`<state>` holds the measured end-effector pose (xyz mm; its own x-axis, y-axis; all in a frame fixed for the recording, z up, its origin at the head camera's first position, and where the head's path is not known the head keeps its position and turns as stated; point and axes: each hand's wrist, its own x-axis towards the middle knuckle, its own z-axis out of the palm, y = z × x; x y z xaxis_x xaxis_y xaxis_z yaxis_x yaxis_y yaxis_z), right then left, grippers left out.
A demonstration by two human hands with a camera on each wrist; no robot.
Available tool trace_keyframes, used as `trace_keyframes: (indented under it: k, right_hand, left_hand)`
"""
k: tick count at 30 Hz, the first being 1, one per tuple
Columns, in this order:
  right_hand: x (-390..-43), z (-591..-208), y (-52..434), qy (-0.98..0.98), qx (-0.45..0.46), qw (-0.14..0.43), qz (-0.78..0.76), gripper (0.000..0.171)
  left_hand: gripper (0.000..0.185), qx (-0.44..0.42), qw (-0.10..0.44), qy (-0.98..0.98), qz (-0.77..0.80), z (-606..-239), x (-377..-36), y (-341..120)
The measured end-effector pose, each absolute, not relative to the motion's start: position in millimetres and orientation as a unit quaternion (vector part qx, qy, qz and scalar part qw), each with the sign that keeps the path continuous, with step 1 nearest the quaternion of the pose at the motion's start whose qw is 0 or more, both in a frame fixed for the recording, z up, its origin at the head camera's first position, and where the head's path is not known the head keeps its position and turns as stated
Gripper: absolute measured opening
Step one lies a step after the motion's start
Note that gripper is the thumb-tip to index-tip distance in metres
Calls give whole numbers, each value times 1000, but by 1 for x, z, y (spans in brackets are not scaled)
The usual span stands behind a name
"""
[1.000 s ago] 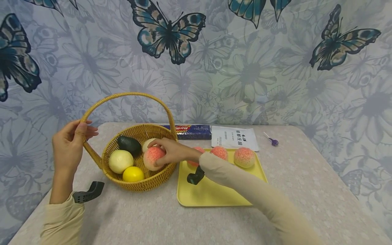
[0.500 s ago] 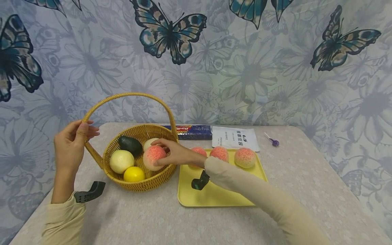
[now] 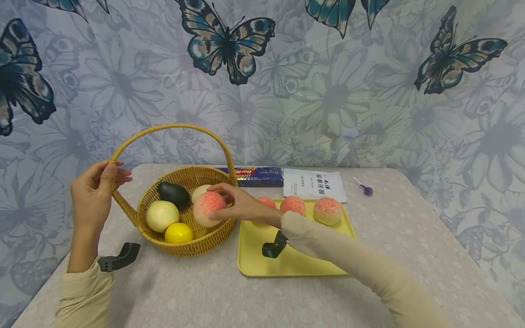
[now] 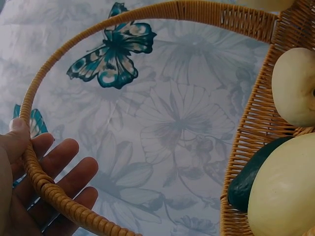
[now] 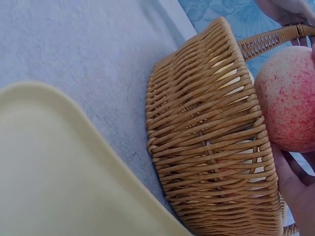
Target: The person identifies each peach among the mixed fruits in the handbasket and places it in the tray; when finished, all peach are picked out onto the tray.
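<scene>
My left hand (image 3: 90, 196) holds the arched handle of a wicker basket (image 3: 184, 249) between thumb and fingers. The left wrist view shows the thumb on one side of the handle (image 4: 49, 191) and the fingers spread behind it. With thumb and fingers my right hand (image 3: 242, 203) grips a pink-and-cream peach (image 3: 208, 209) at the basket's right side. In the right wrist view that peach (image 5: 288, 101) is by the rim. Inside the basket lie a dark green avocado (image 3: 174, 195), a pale yellow-green round fruit (image 3: 162, 216), a yellow lemon (image 3: 178, 233) and another pale fruit (image 3: 199, 192), partly hidden.
A yellow tray (image 3: 254, 264) right of the basket bears three peaches, one partly behind my right arm. Behind stand a blue spaghetti pack (image 3: 262, 176) and a white printed packet (image 3: 315, 184). A purple lollipop (image 3: 367, 190) lies farther right. A butterfly-patterned cloth hangs behind the table.
The right hand has raised the peach slightly and shifted it a little to the right, its wrist moving rightward over the tray. My left hand and the basket stay put.
</scene>
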<state>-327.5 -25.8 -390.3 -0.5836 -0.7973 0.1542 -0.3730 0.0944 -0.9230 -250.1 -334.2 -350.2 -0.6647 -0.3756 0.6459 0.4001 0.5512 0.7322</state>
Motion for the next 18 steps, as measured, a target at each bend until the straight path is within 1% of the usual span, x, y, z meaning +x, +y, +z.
trace_keyframes:
  k: [7, 13, 18]
  right_hand:
    - [-324, -388, -15, 689, -388, 216, -573, 61]
    - [-325, -388, -6, 669, -357, 242, -605, 56]
    - [-327, -389, 0, 671, -355, 245, -603, 55]
  left_hand:
    - [31, -12, 406, -774, -485, -350, -251, -335]
    - [30, -14, 408, -771, -489, -350, -251, -335]
    - [29, -14, 408, -771, -488, -350, -250, -334]
